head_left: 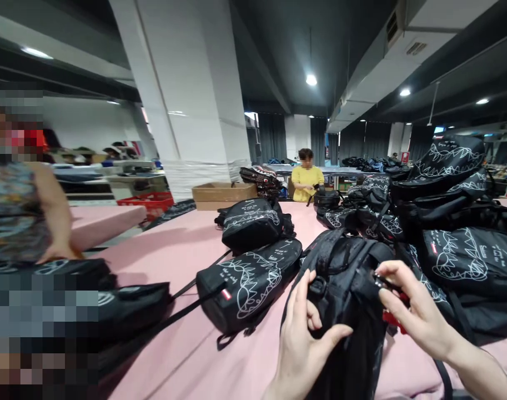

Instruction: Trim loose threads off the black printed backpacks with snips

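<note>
A white pillar rises behind the table, whose top is covered in pink. Along the table's right side runs a heap of black bags with white scribbled lines. At the table's left side stands a person in a patterned sleeveless top, one hand resting near the dark bags there. Past the table's far edge is a person in a yellow top, hands near a dark bag. The black backpack being handled is at the table's near edge, its straps and top facing up. Two more bags, an upper one and a lower one, lie at the table's middle, touching. A cardboard box sits at the table's far edge, in front of the pillar.

The left hand lies against the backpack, its fingers and thumb spread wide apart. The right hand pinches a small dark piece between thumb and fingers beside the backpack's top. Something red shows under that hand; I cannot tell what.
</note>
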The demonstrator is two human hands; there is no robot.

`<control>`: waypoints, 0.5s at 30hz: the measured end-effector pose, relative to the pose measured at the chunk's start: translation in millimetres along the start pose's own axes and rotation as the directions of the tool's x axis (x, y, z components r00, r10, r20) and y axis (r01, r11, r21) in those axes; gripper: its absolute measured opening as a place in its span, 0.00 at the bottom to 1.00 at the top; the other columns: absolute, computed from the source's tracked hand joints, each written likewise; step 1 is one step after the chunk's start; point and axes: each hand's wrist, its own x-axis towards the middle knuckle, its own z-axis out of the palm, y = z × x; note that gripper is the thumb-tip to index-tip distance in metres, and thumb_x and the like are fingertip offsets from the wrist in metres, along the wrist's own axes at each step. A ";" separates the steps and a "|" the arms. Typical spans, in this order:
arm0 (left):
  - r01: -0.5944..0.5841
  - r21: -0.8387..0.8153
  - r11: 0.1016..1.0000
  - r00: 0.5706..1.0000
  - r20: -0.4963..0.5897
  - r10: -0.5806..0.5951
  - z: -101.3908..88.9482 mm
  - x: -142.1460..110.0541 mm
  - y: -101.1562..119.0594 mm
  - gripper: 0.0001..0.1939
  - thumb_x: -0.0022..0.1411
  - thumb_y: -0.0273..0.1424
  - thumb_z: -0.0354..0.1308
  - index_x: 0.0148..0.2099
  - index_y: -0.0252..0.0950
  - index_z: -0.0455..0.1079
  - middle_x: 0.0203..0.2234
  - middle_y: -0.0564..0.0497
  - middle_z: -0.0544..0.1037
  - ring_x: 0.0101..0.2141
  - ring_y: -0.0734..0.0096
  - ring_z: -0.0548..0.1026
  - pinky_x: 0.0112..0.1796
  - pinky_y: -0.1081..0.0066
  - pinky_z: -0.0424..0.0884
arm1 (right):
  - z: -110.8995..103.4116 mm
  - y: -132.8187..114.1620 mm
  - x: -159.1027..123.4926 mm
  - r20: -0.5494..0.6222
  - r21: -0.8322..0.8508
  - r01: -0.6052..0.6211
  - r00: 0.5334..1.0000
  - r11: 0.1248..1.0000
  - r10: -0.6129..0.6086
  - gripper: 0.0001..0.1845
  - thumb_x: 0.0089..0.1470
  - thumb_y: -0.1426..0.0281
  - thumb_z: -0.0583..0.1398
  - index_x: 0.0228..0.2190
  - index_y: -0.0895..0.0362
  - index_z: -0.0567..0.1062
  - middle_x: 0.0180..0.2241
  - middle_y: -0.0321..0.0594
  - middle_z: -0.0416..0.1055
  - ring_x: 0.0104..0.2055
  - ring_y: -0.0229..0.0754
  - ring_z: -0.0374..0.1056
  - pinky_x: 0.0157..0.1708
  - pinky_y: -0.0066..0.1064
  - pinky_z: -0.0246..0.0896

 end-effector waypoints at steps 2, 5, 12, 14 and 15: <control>0.033 -0.052 0.998 0.996 -0.077 -0.037 0.6 -3.4 -4.1 0.45 0.44 0.37 0.67 0.60 0.47 0.46 0.50 0.46 0.60 0.23 0.82 0.63 0.25 0.75 0.69 | 8.9 -7.2 2.8 0.064 -0.049 0.024 0.998 0.999 -0.021 0.12 0.58 0.66 0.52 0.43 0.56 0.62 0.33 0.38 0.67 0.29 0.34 0.64 0.26 0.23 0.60; 0.029 -0.110 0.994 0.983 -0.176 -0.048 1.3 -16.2 -9.9 0.37 0.44 0.37 0.67 0.55 0.42 0.54 0.37 0.51 0.66 0.25 0.78 0.66 0.28 0.74 0.69 | 23.2 -11.2 12.8 0.108 -0.128 0.126 0.988 0.984 -0.112 0.11 0.56 0.66 0.53 0.42 0.56 0.65 0.32 0.37 0.68 0.26 0.33 0.64 0.26 0.23 0.60; -0.141 -0.012 0.990 0.932 -0.338 0.129 -25.7 -3.9 -30.3 0.03 0.58 0.28 0.54 0.36 0.39 0.68 0.31 0.52 0.71 0.34 0.72 0.69 0.36 0.73 0.67 | 39.0 -17.3 30.7 0.224 -0.327 0.302 0.945 0.895 -0.237 0.09 0.58 0.67 0.51 0.36 0.57 0.69 0.29 0.41 0.69 0.28 0.36 0.65 0.28 0.25 0.58; -0.108 0.015 0.994 0.948 -0.300 0.107 -38.6 16.7 -37.4 0.07 0.58 0.29 0.54 0.40 0.39 0.70 0.35 0.50 0.70 0.36 0.71 0.69 0.38 0.72 0.66 | 38.7 -18.0 32.8 0.248 -0.369 0.316 0.940 0.874 -0.235 0.09 0.58 0.68 0.51 0.35 0.57 0.69 0.28 0.40 0.69 0.29 0.36 0.65 0.29 0.25 0.58; -0.091 0.002 0.996 0.968 -0.236 0.089 -44.3 27.9 -40.4 0.09 0.58 0.30 0.53 0.42 0.39 0.70 0.37 0.49 0.70 0.37 0.71 0.69 0.38 0.72 0.66 | 38.3 -18.4 33.4 0.256 -0.386 0.317 0.939 0.866 -0.229 0.08 0.58 0.68 0.51 0.35 0.57 0.69 0.28 0.40 0.69 0.29 0.36 0.65 0.29 0.25 0.58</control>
